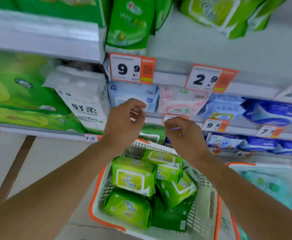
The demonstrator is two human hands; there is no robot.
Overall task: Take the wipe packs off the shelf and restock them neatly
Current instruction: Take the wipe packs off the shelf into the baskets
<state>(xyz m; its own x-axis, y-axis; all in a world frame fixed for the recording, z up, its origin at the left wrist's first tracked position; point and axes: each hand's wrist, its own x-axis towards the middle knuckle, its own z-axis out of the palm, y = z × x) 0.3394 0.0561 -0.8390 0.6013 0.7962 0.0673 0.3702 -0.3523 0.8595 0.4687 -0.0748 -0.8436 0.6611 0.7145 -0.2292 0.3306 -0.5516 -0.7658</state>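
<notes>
Several green wipe packs (134, 177) lie jumbled in a white basket with an orange rim (96, 193) on the floor below me. My left hand (124, 118) hovers above the basket's far edge, fingers loosely curled, holding nothing. My right hand (183, 132) is beside it, slightly lower, fingers also curled and empty. Both hands are in front of the middle shelf, where a light blue wipe pack (133, 94) and a pink wipe pack (180, 103) stand. More green packs (211, 11) lie on the top shelf.
Price tags 9.9 (131, 68) and 2.9 (209, 78) hang on the shelf edge. Dark blue packs (271, 111) fill the right side. Green tissue boxes (20, 94) and a white tissue bale (79, 97) stand on the left. A second basket (242, 164) with teal goods sits at right.
</notes>
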